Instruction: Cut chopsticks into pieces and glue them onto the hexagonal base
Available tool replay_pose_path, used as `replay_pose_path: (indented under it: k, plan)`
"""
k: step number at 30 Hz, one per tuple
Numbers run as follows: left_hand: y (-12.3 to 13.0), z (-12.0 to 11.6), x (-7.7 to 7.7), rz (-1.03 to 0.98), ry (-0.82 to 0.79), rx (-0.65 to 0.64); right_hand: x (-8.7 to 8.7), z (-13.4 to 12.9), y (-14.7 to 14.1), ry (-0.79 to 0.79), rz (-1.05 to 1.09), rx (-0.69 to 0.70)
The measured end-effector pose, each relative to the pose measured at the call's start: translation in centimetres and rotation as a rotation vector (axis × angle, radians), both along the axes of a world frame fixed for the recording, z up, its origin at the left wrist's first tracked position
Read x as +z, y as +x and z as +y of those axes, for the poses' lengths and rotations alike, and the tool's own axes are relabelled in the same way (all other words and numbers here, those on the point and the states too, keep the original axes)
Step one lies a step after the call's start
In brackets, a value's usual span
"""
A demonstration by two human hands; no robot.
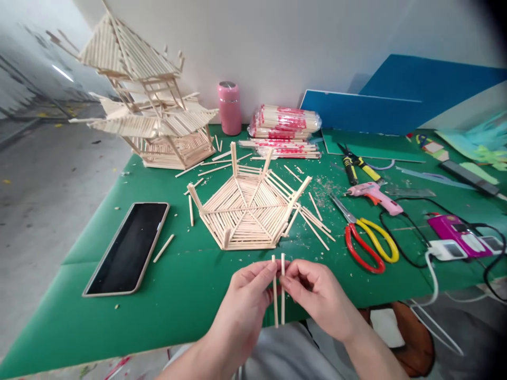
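Left hand grips one thin stick; right hand grips the second stick. Long axes: parallel, 12-to-6 o'clock. Stick-built frame: on desk, 11 o'clock from hands, left nearer.

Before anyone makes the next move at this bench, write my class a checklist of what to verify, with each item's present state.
1. Left hand grips the first stick: ok.
2. Right hand grips the second stick: ok.
3. Slatted base rests on the green table: ok.
4. Area around the base free of loose sticks: not ok, several lie about.
5. Scissors down, away from both hands: ok.
6. Pink glue gun hot: cannot tell.
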State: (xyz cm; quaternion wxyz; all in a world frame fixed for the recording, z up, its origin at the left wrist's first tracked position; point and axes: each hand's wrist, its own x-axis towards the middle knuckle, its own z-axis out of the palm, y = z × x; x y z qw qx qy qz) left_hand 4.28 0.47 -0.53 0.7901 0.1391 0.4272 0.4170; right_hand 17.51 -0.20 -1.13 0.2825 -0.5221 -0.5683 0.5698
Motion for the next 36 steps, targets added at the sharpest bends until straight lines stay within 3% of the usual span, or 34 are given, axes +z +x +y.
replay_pose_path:
  k: [13, 29, 34, 36]
  plan:
    - [0.0, -0.5, -0.5, 0.015, 0.000, 0.052, 0.2, 0.6, 0.0, 0.026, -0.054, 0.089]
    - [-0.2, -0.4, -0.9, -0.009, -0.037, 0.074, 0.1, 0.8, -0.7, 0.017, -0.076, 0.093]
    - [-0.7, -0.5, -0.8, 0.022, -0.066, 0.094, 0.2, 1.5, 1.9, 0.076, -0.234, 0.097]
    - [-1.2, -0.5, -0.8, 0.066, -0.086, 0.103, 0.0, 2.7, 3.9, 0.134, -0.426, -0.004]
